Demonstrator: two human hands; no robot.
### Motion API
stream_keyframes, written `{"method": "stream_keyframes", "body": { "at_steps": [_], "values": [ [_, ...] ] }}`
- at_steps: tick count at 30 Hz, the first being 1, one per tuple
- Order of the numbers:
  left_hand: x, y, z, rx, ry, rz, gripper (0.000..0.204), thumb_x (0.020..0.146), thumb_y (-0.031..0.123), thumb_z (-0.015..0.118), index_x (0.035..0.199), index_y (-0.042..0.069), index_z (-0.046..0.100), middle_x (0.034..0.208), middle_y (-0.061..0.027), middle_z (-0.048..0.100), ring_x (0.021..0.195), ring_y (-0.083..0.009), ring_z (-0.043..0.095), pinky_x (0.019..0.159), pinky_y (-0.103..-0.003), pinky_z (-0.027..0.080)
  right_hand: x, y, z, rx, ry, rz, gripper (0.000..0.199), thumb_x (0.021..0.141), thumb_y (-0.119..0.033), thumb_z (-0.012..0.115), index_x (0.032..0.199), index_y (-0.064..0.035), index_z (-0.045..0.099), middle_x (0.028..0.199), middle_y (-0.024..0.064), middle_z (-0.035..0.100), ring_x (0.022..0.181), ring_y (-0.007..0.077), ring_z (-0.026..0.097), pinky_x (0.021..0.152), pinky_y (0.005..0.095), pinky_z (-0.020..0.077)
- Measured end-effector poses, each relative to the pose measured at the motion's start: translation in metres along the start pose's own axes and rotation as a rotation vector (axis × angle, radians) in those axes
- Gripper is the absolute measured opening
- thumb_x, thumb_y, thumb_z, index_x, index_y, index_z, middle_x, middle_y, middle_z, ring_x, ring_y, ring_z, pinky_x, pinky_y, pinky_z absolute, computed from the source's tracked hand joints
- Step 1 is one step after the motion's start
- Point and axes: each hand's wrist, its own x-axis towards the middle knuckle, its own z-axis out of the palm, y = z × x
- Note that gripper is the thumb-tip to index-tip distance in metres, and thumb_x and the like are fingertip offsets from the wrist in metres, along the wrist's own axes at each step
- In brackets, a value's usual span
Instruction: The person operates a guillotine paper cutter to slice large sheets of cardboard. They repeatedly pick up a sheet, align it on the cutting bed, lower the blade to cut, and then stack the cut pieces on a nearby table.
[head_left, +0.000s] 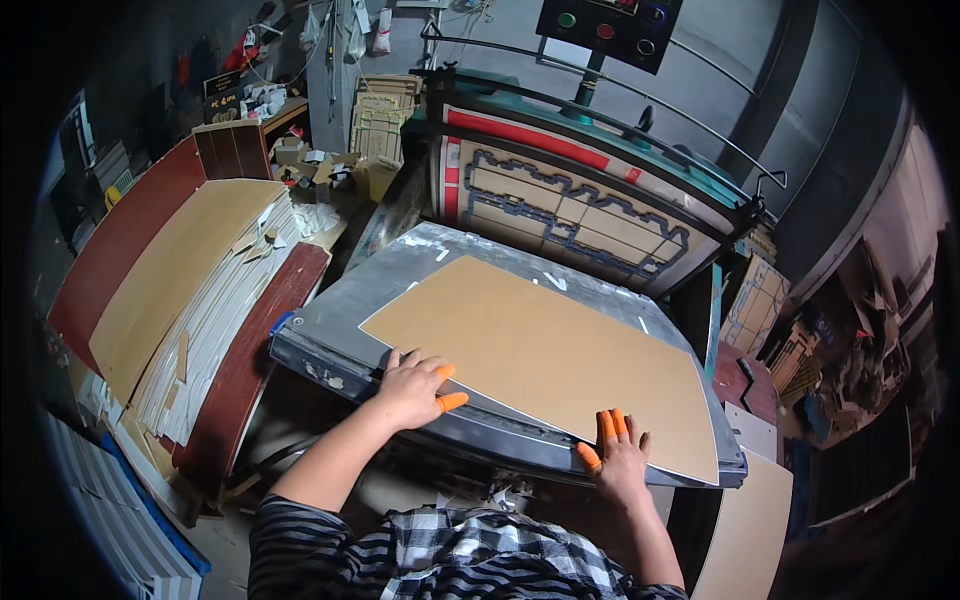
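A large brown cardboard sheet (540, 350) with pale edges lies flat on the grey metal bed (345, 290) of a press. My left hand (413, 390) rests at the sheet's near left edge, its fingers stretched out and orange covers on some of them. Toward the near right edge, my right hand (618, 455) lies with spread fingers on the sheet, orange covers on several fingertips. Neither hand grips anything. Behind the bed the press's raised plate holds a cutting die board (570, 215) lined with dark strips.
To the left stands a stack of cardboard sheets (165, 290) between dark red boards (262, 350). A control panel (608, 32) with buttons hangs above the press. Another brown sheet (745, 530) sits below the bed at right. Cardboard scraps (320, 170) are heaped at the back left.
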Motion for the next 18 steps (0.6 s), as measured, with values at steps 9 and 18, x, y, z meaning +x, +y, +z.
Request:
{"method": "stream_keyframes", "body": {
  "at_steps": [9, 18],
  "values": [
    [0.016, -0.026, 0.005, 0.000, 0.129, 0.133, 0.060, 0.081, 0.057, 0.061, 0.110, 0.004, 0.066, 0.120, -0.0116, 0.060, 0.122, -0.0272, 0.048, 0.104, -0.044, 0.029, 0.051, 0.018, -0.015, 0.256, -0.113, -0.235, 0.068, 0.092, -0.057, 0.047, 0.137, -0.0059, 0.047, 0.140, 0.0178, 0.046, 0.136, 0.0335, 0.035, 0.110, 0.0433, 0.0267],
    [-0.043, -0.033, -0.036, -0.124, 0.058, 0.282, 0.059, 0.073, 0.050, 0.073, 0.111, 0.007, 0.064, 0.119, -0.0104, 0.058, 0.117, -0.0304, 0.050, 0.104, -0.044, 0.034, -0.040, 0.038, -0.043, 0.218, -0.041, -0.390, 0.051, 0.080, -0.036, 0.065, 0.121, -0.0065, 0.062, 0.130, 0.0106, 0.057, 0.125, 0.0296, 0.050, 0.103, 0.0436, 0.0414]
  ]
}}
